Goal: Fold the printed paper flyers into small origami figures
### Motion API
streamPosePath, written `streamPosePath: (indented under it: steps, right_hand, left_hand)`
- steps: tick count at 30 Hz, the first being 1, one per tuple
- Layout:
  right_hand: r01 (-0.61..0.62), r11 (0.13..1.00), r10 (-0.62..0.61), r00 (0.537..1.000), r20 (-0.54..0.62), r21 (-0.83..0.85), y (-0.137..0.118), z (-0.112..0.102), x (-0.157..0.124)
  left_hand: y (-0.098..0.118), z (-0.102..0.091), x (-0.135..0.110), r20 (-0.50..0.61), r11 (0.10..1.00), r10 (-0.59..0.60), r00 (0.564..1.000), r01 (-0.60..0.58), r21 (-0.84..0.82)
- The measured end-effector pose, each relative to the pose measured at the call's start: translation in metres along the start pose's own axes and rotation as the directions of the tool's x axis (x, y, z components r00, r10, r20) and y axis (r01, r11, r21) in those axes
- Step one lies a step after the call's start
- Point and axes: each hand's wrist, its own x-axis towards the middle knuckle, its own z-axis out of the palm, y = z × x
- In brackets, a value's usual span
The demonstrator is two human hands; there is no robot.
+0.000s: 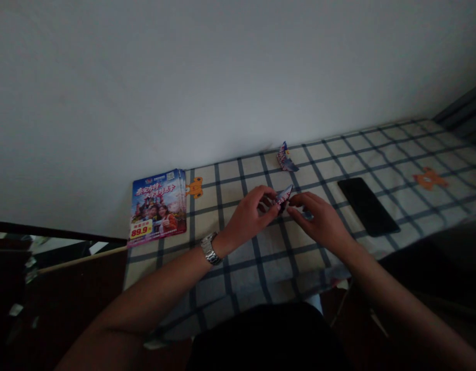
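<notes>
Between my two hands, just above the checked cloth, is a small folded piece of printed paper (285,196), coloured blue, white and dark red. My left hand (259,208), with a metal watch (210,249) on its wrist, pinches the paper's left side between thumb and fingers. On the other side my right hand (314,216) has its thumb and fingertips closed at the paper's right edge. A bluish bit of paper shows under the right fingers. Behind the hands, near the wall, stands another folded paper piece (286,158) with similar print.
A stack of glossy leaflets (158,206) lies at the table's left end. To the right of my hands rests a black phone (367,206). The checked tablecloth (222,188) covers the table, which runs along a pale wall (238,77).
</notes>
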Motion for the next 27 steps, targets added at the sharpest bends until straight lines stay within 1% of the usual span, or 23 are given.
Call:
streamPosePath:
  steps: [7, 11, 14, 20, 24, 27]
  right_hand:
    - [-0.046, 0.975, 0.022, 0.994, -0.111, -0.215, 0.016, -0.021, -0.039]
    - [-0.112, 0.925, 0.049, 0.983, -0.178, -0.363, 0.028, -0.034, -0.056]
    - [-0.167, 0.887, 0.076, 0.972, -0.221, -0.430, 0.037, -0.044, -0.067]
    - [-0.240, 0.833, 0.099, 0.951, -0.293, -0.498, 0.049, -0.056, -0.082]
    - [-0.279, 0.816, 0.136, 0.944, -0.301, -0.506, 0.052, -0.057, -0.089]
    - [-0.294, 0.821, 0.165, 0.943, -0.290, -0.490, 0.052, -0.057, -0.094]
  left_hand:
    - [0.009, 0.034, 0.021, 0.101, 0.998, 0.053, 0.993, -0.050, -0.036]
    - [0.012, 0.048, 0.029, 0.152, 0.998, 0.062, 0.986, -0.059, -0.028]
    - [0.013, 0.055, 0.034, 0.168, 0.998, 0.056, 0.984, -0.052, -0.030]
    - [0.014, 0.066, 0.039, 0.201, 0.998, 0.057, 0.978, -0.050, -0.041]
    - [0.014, 0.071, 0.041, 0.204, 0.998, 0.062, 0.977, -0.057, -0.030]
    - [0.014, 0.074, 0.041, 0.202, 0.998, 0.066, 0.977, -0.060, -0.031]
